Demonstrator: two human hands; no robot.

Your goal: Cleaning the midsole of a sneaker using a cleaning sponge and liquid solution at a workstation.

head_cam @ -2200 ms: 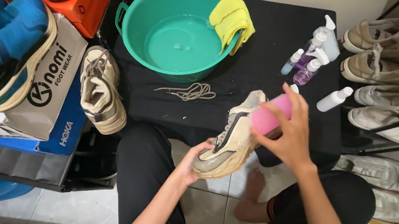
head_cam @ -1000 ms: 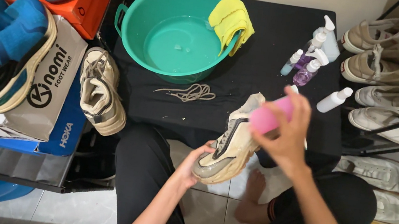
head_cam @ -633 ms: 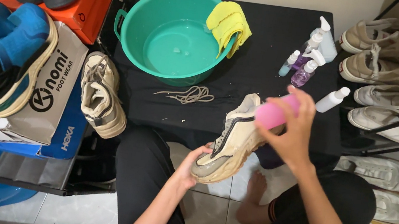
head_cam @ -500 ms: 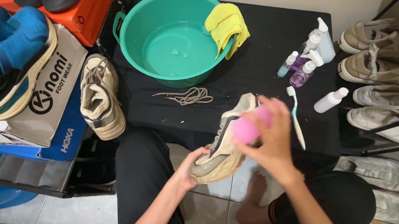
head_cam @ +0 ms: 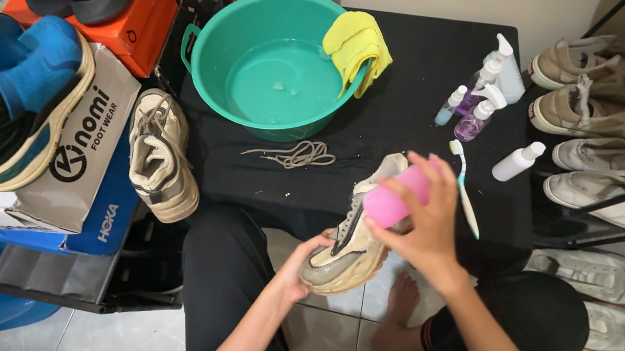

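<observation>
Your left hand [head_cam: 307,257] cups the cream sneaker's [head_cam: 353,233] toe from below; your right hand [head_cam: 422,226] grips a pink brush [head_cam: 394,197] pressed against its upper.

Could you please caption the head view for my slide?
Right hand presses pink brush on cream sneaker held by left hand.

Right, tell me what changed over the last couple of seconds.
The right hand slid the pink brush left along the shoe, from near the heel end toward the middle, uncovering the toothbrush on the table. The left hand kept holding the shoe's toe. Basin, laces and bottles stayed put.
</observation>
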